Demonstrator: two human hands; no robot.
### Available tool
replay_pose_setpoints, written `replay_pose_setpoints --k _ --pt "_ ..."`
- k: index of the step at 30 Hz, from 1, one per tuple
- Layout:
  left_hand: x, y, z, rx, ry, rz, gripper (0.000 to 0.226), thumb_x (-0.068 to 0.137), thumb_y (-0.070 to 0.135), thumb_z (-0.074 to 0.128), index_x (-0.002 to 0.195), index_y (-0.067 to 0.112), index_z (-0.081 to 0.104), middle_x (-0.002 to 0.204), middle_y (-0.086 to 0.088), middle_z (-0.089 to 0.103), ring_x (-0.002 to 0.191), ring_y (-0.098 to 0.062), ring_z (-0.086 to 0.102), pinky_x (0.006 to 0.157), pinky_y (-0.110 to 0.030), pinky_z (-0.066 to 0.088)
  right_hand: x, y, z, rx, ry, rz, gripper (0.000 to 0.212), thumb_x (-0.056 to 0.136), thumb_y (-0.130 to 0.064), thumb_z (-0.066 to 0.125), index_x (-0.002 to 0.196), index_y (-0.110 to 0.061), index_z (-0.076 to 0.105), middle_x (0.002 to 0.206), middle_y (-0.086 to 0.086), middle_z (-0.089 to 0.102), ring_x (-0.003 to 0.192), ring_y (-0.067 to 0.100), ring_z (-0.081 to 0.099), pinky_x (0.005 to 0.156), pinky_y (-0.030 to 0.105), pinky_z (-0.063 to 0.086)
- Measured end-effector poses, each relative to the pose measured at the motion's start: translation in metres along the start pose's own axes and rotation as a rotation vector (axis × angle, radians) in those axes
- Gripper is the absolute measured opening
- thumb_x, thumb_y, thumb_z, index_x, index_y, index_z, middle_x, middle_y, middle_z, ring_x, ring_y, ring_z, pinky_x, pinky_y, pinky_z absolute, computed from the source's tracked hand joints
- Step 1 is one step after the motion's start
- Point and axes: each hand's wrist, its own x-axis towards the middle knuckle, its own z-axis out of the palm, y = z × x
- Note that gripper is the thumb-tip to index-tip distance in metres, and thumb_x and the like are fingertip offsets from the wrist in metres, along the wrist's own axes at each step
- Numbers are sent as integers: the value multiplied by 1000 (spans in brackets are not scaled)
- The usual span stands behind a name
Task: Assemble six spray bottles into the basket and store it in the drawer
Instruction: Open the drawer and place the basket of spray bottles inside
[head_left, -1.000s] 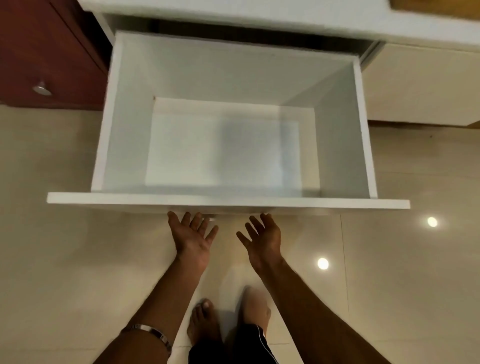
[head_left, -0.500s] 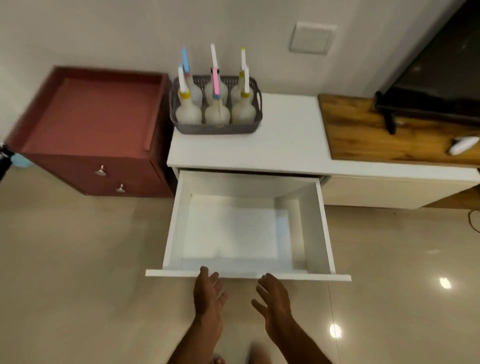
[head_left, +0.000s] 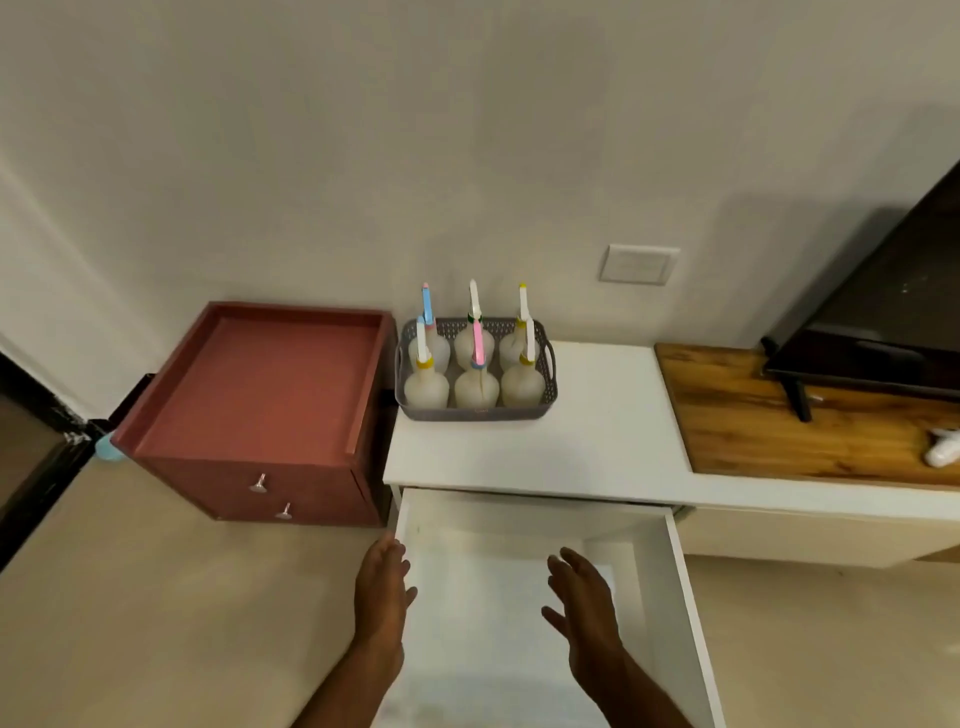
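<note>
A grey perforated basket stands at the back left of the white cabinet top, against the wall. Several translucent spray bottles stand upright in it, with blue, pink, white and yellow nozzles. Below, the white drawer is pulled out and has nothing in it. My left hand hovers over the drawer's left edge, fingers apart, holding nothing. Over the drawer's inside, my right hand is also open with nothing in it. Both hands are well short of the basket.
A low reddish cabinet with two knobs stands left of the white cabinet. To the right lie a wooden top, a dark TV screen on a stand and a small white object. A wall plate is above.
My view has risen from the drawer to the wall and cabinet top, bringing the basket into sight. Both hands have moved from the drawer's front panel to above the drawer's inside.
</note>
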Motion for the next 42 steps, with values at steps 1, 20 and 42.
replay_pose_setpoints --k 1,20,42 --pt "12 12 5 1 -11 18 30 100 19 47 129 22 53 124 -4 56 121 -24 53 91 -39 44 12 -13 7 3 -4 -18 46 95 -24 63 139 -22 51 132 5 57 119 23 53 96 44 50" --pt "245 167 91 -17 119 85 48 99 22 41 147 19 39 144 -6 49 132 -24 47 106 -38 38 227 -217 100 -161 55 -247 16 89 -14 61 93 -28 65 92 -1 66 87 19 58 98 55 49" --pt "383 170 160 454 -100 12 27 98 21 44 103 5 66 99 -14 66 89 -25 63 80 -35 51 389 -234 123 -478 223 -238 63 89 -30 64 146 -10 44 143 11 54 131 29 52 112 46 41"
